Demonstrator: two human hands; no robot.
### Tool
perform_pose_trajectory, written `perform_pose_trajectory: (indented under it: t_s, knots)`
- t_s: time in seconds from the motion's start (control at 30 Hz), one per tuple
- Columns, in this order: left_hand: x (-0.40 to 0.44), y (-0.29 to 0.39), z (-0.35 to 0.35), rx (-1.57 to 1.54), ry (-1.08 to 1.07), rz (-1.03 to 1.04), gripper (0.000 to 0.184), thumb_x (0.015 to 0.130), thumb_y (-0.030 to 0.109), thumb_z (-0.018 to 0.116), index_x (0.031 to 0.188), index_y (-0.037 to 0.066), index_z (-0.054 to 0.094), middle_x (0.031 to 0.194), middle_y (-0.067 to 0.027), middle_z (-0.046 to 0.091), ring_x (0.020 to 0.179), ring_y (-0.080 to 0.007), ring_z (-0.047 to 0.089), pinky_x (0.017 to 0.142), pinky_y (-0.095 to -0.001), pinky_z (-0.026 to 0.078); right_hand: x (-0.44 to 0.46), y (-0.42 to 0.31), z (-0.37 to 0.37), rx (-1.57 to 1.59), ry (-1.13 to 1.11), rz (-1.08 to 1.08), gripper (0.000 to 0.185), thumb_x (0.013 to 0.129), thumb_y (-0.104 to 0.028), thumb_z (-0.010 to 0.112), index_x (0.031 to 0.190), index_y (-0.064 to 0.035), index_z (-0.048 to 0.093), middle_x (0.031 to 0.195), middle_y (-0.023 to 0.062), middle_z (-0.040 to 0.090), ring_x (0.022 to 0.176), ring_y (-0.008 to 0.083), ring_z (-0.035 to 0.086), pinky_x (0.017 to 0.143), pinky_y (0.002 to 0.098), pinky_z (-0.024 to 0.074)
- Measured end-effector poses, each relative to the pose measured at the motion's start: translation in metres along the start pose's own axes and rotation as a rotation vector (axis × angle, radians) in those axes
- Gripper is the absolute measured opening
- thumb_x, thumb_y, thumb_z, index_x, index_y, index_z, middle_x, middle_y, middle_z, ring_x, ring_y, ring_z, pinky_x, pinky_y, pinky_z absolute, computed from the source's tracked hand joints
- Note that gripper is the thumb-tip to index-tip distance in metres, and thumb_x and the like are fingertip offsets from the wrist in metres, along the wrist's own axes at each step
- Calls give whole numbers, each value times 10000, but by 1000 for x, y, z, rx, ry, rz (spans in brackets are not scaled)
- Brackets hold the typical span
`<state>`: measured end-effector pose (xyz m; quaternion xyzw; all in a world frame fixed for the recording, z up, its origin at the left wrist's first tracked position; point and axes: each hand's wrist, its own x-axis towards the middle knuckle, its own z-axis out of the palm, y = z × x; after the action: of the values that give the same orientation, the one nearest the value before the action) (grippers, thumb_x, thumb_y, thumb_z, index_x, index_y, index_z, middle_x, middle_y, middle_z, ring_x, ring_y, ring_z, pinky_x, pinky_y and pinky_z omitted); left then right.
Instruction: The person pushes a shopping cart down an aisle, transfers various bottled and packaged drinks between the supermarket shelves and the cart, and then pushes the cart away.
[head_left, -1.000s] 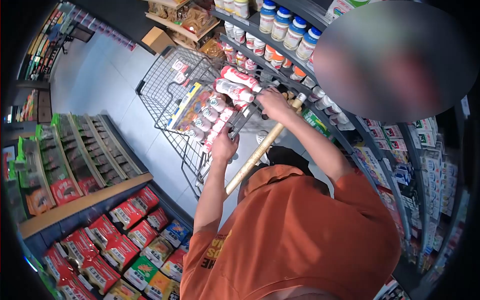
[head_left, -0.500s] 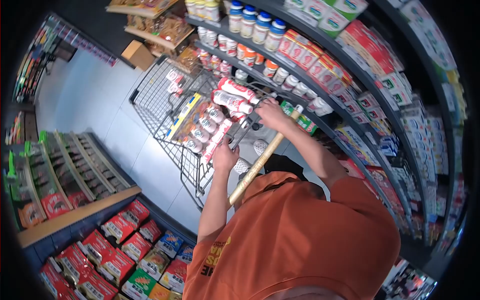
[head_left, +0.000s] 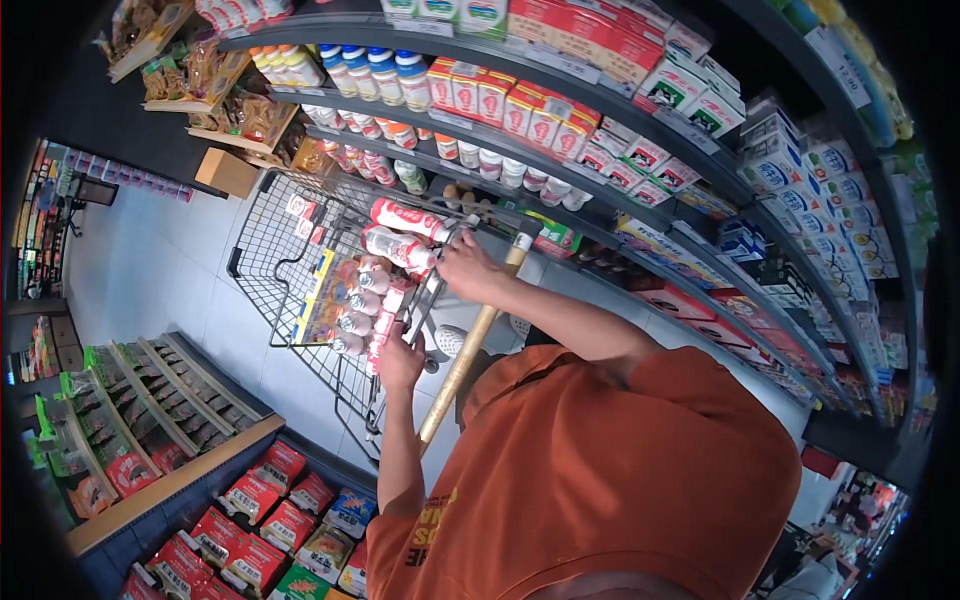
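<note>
A grey wire shopping cart (head_left: 300, 215) stands ahead of me, its gold-coloured handle bar (head_left: 478, 335) crossing in front of my body. Beyond that handle, my right hand (head_left: 468, 268) is curled around the cart's inner dark bar, close to the caps of white bottles with red labels (head_left: 398, 245). My left hand (head_left: 403, 362) closes on the other end of the same bar, against a long red-and-white pack (head_left: 384, 328). Several small bottles in a clear-wrapped multipack (head_left: 352, 300) lie beside it, with a yellow-and-blue strip. My fingertips are partly hidden.
Curved shelves of bottles and cartons (head_left: 560, 120) run close along the right. A low display of red packs (head_left: 255, 520) and a rack of green-topped packets (head_left: 130, 430) stand at left. A cardboard box (head_left: 227, 173) sits past the cart, beside tiled floor (head_left: 190, 255).
The view has turned, so the shelves now spread farther left and the cart appears lower left. Both hands stay at the same parts of the cart. A shoe shows at a different place.
</note>
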<state>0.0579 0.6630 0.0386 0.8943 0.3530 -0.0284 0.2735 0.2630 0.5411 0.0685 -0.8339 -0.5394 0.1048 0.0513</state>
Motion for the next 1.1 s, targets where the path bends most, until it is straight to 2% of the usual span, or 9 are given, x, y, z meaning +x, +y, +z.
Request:
perform_pose_trajectory:
  t_s: [0.07,0.1,0.23,0.37,0.5,0.63,0.83,1.0,1.1]
  knots:
    - [-3,-3,14,22,-106,-1,573,921,240,645,1461,184,463,1174,-178,700,930,-367,710,829,-466,540,-13,6,-7,-20,-36,-40,330,866,-132,625,1173,-18,669,1070,197,695,1140,369,618,1103,600,314]
    - [-10,9,14,7,-75,16,550,927,221,637,1454,187,485,1156,-173,707,898,-360,714,807,-460,541,-21,11,-4,-22,11,-56,301,865,-141,633,1127,0,679,1038,206,696,1126,374,620,1090,609,318]
    - [-36,46,27,-19,95,80,379,869,255,704,1162,19,657,880,-215,705,794,-383,694,734,-469,537,-47,25,5,-9,107,-44,227,787,-112,663,973,-1,729,1043,225,679,1128,379,619,1092,658,323]
    - [-51,55,50,-14,106,138,389,885,265,694,1163,-3,651,864,-228,701,779,-393,693,723,-467,541,-82,40,-19,-14,-38,-73,306,780,-106,666,1052,32,691,1045,212,689,1135,380,615,1123,650,301]
    - [-68,78,61,23,119,161,424,900,302,685,1179,-14,643,862,-263,700,819,-417,705,738,-492,542,-100,51,-7,35,35,-8,334,788,-99,661,1105,5,675,1038,205,700,1142,371,616,1127,629,300]
    - [-87,94,70,43,80,135,428,896,318,691,1186,8,633,808,-226,694,790,-410,697,727,-494,538,-124,63,-8,60,45,-7,327,792,-96,661,1109,-15,678,1027,189,702,1125,364,624,1114,609,308]
    - [-107,103,93,48,79,205,480,875,349,705,1226,35,615,759,-200,682,798,-383,697,744,-481,539,-154,80,1,-2,39,-21,282,823,-68,642,1099,-70,697,973,129,717,1086,309,652,1067,561,393]
    - [-128,123,98,21,-39,6,515,860,355,711,1254,41,601,848,-216,714,878,-383,703,800,-487,545,-184,84,-9,-65,45,-36,250,827,-58,635,1064,-85,709,1005,126,695,1116,298,632,1068,549,368]
    - [-138,125,107,-17,-29,50,523,855,364,710,1251,39,604,926,-230,722,923,-393,700,838,-486,547,-193,89,-7,-96,-44,-20,214,850,-85,646,1052,-71,717,1059,140,681,1147,305,611,1081,540,354]
